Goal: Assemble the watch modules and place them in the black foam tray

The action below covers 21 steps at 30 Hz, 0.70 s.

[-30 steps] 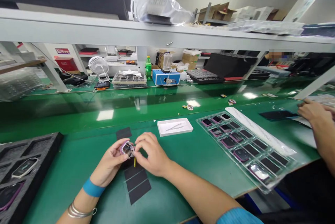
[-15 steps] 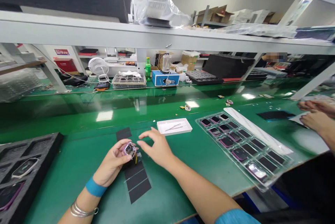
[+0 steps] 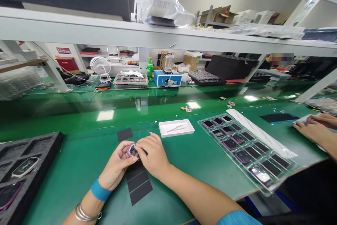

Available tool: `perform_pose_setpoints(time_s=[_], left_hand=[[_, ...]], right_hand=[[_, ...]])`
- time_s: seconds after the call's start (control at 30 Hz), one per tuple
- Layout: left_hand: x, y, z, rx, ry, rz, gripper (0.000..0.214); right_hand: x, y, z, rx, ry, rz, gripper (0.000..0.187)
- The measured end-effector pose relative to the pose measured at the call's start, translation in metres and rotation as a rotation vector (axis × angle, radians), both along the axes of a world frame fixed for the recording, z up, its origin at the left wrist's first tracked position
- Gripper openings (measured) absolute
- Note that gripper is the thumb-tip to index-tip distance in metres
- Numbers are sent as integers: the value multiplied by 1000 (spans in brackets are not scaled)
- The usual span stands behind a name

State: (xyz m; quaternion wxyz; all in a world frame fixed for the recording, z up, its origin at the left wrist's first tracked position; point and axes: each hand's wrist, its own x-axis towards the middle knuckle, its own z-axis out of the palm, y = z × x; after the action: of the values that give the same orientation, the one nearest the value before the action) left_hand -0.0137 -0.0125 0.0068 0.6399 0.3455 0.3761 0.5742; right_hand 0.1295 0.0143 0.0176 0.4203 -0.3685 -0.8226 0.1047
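A small purple-rimmed smartwatch case (image 3: 133,151), its inside parts showing, is gripped between the thumb and fingers of my left hand (image 3: 117,161). My right hand (image 3: 154,153) is at the case's right edge, thumb and index finger pinched together; whatever they pinch is too small to make out. Beneath both hands a strip of black rectangular sheets (image 3: 140,187) lies on the green mat. Just beyond my right hand is a white box (image 3: 177,133) with tweezers (image 3: 177,127) in it.
To the right lies a clear plastic tray (image 3: 255,163) of watch cases and dark panels, beside a white paper strip (image 3: 260,132). A black foam tray (image 3: 50,151) stands at left. Another person's hands (image 3: 314,126) work at far right. A shelf beam (image 3: 105,32) crosses above.
My right hand has come down and left from open fingers to a pinch at the case. The yellow piece hanging from the case is out of sight. The other person's hands have shifted.
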Motion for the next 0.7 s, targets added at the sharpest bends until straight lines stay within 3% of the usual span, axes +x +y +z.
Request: perform_pose_setpoints(time_s=[0.1, 0.2, 0.27, 0.4, 0.47, 0.53, 0.63, 0.7], left_hand=[[-2, 1, -2, 5, 15, -7, 42], [-7, 3, -3, -16, 19, -7, 39], [-10, 4, -3, -20, 6, -9, 38], [-15, 4, -1, 11, -14, -18, 40], [-18, 4, -1, 20, -4, -17, 41], [-22, 5, -1, 28, 3, -7, 41], [-25, 5, 1, 38, 3, 0, 40], [-26, 4, 3, 43, 7, -20, 41]], right_hand=[[3, 0, 3, 98, -162, 47, 16], [5, 3, 5, -31, -138, 110, 17], [5, 8, 2, -270, 37, 157, 20], [4, 19, -8, -917, 479, 355, 43], [6, 23, -11, -1177, 562, 429, 46], [9, 26, -11, -1331, 563, 448, 46], [12, 27, -8, -1389, 558, 459, 41], [10, 26, -7, -1228, 620, 396, 31]])
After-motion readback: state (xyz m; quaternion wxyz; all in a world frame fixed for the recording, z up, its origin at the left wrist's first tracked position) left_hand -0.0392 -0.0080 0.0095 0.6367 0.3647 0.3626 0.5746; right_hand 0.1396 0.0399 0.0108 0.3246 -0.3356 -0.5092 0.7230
